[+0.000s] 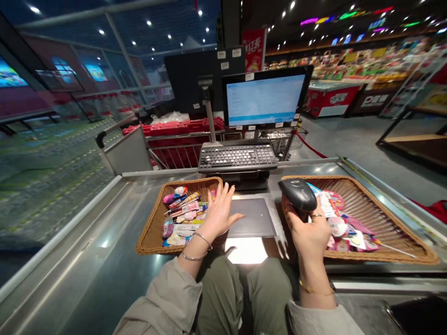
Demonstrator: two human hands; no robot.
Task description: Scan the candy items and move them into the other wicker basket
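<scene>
My right hand (310, 235) is wrapped round the handle of a black barcode scanner (298, 193), held up by the near left edge of the right wicker basket (394, 204). In that basket lie a lollipop on a white stick and several colourful packets (349, 235). My left hand (220, 211), fingers spread and holding nothing, hovers at the right edge of the left wicker basket (148, 239). Small candies and toys (185, 211) fill much of this basket. A flat grey panel (249, 216) sits between the two baskets, partly behind my left hand.
Behind the baskets stand a black keyboard (239, 157) and a lit monitor (265, 100). Metal counter edges (63, 242) run along the left. Beyond are a shopping cart (178, 153) and red plastic crates (185, 125). A dark object (419, 316) lies at the lower right.
</scene>
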